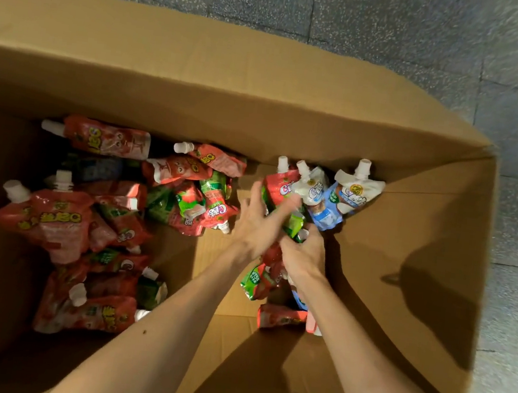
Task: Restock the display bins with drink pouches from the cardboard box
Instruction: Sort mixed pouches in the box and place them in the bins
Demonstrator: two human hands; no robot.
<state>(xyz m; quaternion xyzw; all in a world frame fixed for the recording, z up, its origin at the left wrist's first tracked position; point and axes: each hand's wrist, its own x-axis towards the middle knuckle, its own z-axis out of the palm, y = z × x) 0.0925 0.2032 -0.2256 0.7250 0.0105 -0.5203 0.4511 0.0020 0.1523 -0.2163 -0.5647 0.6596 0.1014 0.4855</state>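
Holding everything, the cardboard box (198, 97): deep and open-topped, standing on the speckled floor (433, 38). No display bins are in view, so each load must clear the high wall (a catch on the rim would spill it).
Red heap (51, 226): the biggest pile of drink pouches, from 9 to 7 o'clock on the box bottom, well apart from both hands. The film looks slick and the spouts are jumbled, so a careless rake would likely drag several at once.
Bundle (311, 196): red, green and blue-and-white pouches gathered at 1 o'clock, spouts up. The outer ones look only propped and could flop away when the middle is lifted.
Right grip (304, 257): clenched round the lower ends of the bundle, fingers curled. That seems a lot for one hand, so the bottom pouches may slide out.
Left grip (261, 222): released, fingers spread against the bundle's red face (blurred, so the thumb is unclear). If it came away too soon, the stack could fan apart.
Rightmost pouch (354, 191): at 2 o'clock, just beside the bundle and outside both grips, so it is the likeliest to be left behind.
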